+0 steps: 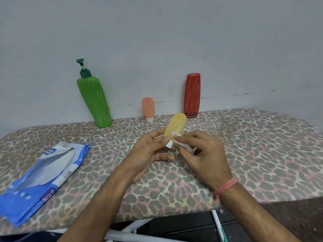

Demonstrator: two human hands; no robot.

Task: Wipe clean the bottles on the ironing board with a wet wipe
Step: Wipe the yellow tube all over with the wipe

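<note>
My left hand [148,152] holds a small yellow bottle [175,126] by its lower end, white cap down, above the middle of the ironing board [262,145]. My right hand [201,151] pinches a white wet wipe [181,143] and presses it against the bottle near the cap. A green pump bottle [94,102], a small peach bottle [148,108] and a red bottle [192,95] stand along the board's far edge by the wall.
A blue and white wet wipe pack [42,179] lies on the board at the left, near the front edge. The board has a leopard-print cover. Its white metal legs [132,229] show below the front edge. A grey wall rises right behind the bottles.
</note>
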